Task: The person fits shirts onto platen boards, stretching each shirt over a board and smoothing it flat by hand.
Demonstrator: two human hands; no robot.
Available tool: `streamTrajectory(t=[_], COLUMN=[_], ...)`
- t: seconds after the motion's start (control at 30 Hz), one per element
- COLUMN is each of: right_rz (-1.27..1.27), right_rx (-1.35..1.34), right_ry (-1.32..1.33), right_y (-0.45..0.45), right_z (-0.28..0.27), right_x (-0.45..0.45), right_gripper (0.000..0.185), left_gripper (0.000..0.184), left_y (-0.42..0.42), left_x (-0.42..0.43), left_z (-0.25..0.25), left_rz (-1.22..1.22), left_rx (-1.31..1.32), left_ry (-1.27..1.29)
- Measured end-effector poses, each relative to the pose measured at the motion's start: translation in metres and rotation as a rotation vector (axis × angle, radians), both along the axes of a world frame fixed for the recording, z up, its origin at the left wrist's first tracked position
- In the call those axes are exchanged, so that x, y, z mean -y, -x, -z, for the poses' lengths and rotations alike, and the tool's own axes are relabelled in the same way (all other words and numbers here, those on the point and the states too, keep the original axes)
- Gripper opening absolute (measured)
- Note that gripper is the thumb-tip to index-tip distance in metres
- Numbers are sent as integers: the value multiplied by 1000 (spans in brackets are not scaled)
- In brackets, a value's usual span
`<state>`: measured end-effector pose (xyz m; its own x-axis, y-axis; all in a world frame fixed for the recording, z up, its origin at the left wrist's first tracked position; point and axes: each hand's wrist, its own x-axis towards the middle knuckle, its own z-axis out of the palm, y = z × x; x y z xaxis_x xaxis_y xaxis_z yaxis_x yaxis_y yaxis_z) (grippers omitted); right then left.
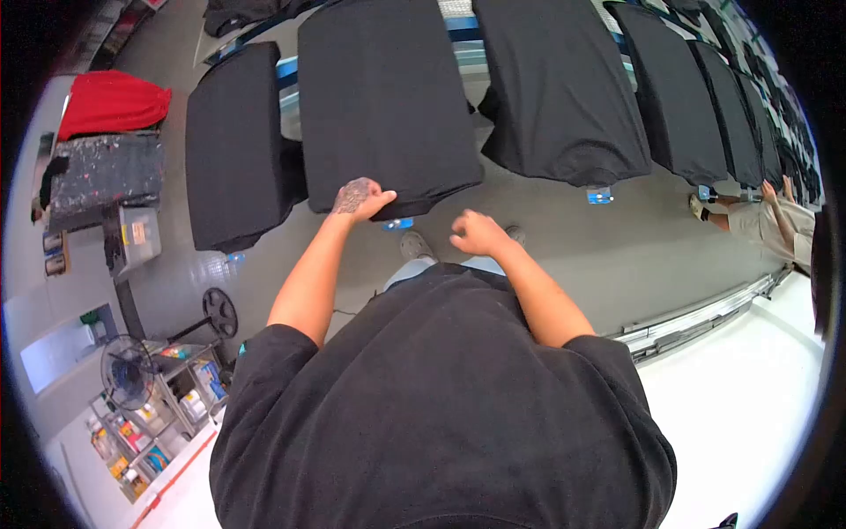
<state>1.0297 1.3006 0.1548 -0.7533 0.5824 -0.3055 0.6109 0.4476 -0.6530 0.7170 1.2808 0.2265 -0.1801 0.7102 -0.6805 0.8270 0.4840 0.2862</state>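
Left hand: fingers curled at the near edge of the draped black shirt; I can't tell if they pinch it.
Draped black shirt: laid flat, probably to keep it smooth.
Right hand: fingers closed, apart from it, holding nothing I see.

Black garment, flat, near edge rumpled
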Motion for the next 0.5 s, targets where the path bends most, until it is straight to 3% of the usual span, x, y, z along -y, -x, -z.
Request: streamTrajectory(t=[0.03,0.1,0.17,0.2,0.27,0.33,0.4,0.43,0.5], right_rz=[69,257,432,663,782,853,1016,1033,1409], right_rx=[-2,51,331,273,371,300,342,336,193], right_ry=[143,171,277,351,385,349,396,395,655], right_y=[-33,-116,-193,-231,-319,-390,-470,-472,-479], right_z=[15,51,65,69,112,123,197,170,119], right_x=[1,10,13,18,24,30,42,32,14], right_gripper=[29,33,34,33,32,30,26,26,23], left_gripper=[50,59,64,67,58,52,51,54,58], left_y=[-1,-8,-12,-16,-26,-35,-49,-64,-91], left_x=[-6,-14,-20,-17,-19,-28,-40,-50,-68], left_z=[0,0,8,12,9,6,5,-2,2], left_rz=[12,34,110,177,141,100,151,156,152], left_rx=[-4,-132,-237,-322,-321,-269,-266,-278,-278], left_ry=[-5,-22,-3,-52,-33,19,35,69,70])
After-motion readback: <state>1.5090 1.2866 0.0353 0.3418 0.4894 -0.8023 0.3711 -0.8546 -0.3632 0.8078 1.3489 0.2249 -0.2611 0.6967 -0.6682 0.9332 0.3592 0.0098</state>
